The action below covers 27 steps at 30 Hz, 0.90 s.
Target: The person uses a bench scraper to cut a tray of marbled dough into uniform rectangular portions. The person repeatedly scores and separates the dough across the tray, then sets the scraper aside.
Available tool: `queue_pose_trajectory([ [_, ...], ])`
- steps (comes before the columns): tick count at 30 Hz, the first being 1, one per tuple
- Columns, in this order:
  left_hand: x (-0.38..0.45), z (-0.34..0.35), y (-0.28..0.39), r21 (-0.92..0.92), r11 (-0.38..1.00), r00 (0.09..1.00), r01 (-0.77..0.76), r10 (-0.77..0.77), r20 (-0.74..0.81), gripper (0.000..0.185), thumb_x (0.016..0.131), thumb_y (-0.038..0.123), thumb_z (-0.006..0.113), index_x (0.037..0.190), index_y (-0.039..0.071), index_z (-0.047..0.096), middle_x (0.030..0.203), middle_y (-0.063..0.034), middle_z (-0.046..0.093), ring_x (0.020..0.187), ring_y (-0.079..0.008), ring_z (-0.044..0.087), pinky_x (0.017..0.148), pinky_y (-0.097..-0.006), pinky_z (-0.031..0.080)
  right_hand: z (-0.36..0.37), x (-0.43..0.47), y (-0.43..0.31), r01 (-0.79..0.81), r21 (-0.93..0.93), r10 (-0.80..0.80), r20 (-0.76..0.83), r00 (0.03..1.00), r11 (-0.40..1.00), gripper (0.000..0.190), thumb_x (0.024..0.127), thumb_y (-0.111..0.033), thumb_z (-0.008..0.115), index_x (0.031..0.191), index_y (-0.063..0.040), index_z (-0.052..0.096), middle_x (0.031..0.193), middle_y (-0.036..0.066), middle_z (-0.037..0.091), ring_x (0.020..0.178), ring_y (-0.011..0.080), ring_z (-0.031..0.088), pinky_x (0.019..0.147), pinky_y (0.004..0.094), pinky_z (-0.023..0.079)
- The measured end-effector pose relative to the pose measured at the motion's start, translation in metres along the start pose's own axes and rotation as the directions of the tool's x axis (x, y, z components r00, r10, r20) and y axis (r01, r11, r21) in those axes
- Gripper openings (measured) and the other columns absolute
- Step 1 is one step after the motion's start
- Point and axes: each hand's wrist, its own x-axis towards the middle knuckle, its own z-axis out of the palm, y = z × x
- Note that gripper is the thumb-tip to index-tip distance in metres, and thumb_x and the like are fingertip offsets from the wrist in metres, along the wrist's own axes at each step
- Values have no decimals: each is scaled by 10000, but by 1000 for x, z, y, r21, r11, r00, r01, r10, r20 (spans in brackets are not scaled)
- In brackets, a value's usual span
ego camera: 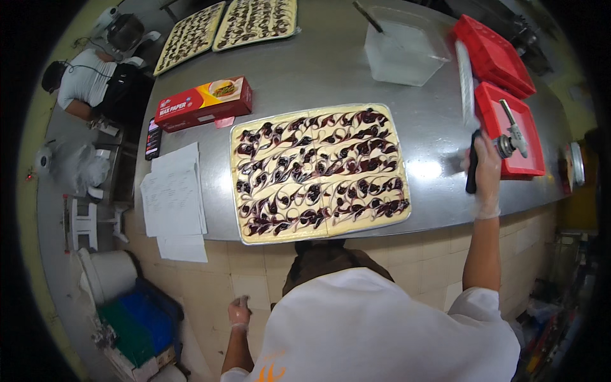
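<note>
My right hand (488, 164), in a clear glove, grips the black handle of a long knife (471, 164) over the right side of the steel table. The knife's blade (464, 83) points to the far side and looks blurred. Low at my left side, over the floor, hangs my gloved left hand (239, 311); its fingers look bent, but their grip is unclear. Before me on the table lies a sheet tray of pale cake (315, 174) with dark berry swirls. A thin line runs across its middle from the far edge to the near one.
Beyond the knife stand red plastic crates (494, 55), a blowtorch (513, 138) and a clear tub of liquid (405, 52). Leftward are a wax paper box (205, 104), a phone (152, 138) and paper sheets (173, 196). More swirled trays (258, 24) sit far back; another person (90, 79) works at left.
</note>
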Motion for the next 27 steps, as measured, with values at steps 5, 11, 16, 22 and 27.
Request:
queue_pose_trajectory([
  [5,-22,0,157,0,904,863,-428,409,-295,357,1044,288,573,1086,-30,728,732,-141,636,649,-166,582,615,-378,493,34,69,29,-158,191,126,171,977,969,263,1063,-301,546,934,-80,608,734,13,577,578,99,536,528,258,412],
  [11,37,5,281,-471,777,909,-418,353,-223,599,1100,473,425,1337,-38,626,1148,-149,684,1062,-239,654,927,-347,511,23,13,57,27,234,-27,-3,1000,972,107,1020,-151,566,993,-54,604,750,13,583,580,91,541,520,248,445],
  [16,75,10,310,-647,719,957,-254,283,-62,784,1074,639,324,1417,-25,559,1225,-170,682,1113,-250,635,958,-406,498,-7,-55,87,-35,-199,43,35,998,979,229,1007,-84,529,1210,11,577,783,42,596,593,101,525,540,260,430],
  [22,97,0,302,-747,622,926,-234,376,23,795,1070,652,292,1406,-6,587,1041,-129,725,853,-176,650,777,-318,504,-3,-139,108,-31,-546,-57,-143,988,837,353,1029,-134,558,1357,-6,543,771,37,560,593,91,516,520,263,418],
  [27,122,-5,296,-404,652,738,-642,667,-96,517,1058,428,522,1320,4,660,901,-133,749,755,-190,691,674,-320,540,57,-185,77,-266,-90,225,-322,920,960,290,1054,-185,539,1305,-41,546,767,9,540,577,84,500,500,251,408],
])
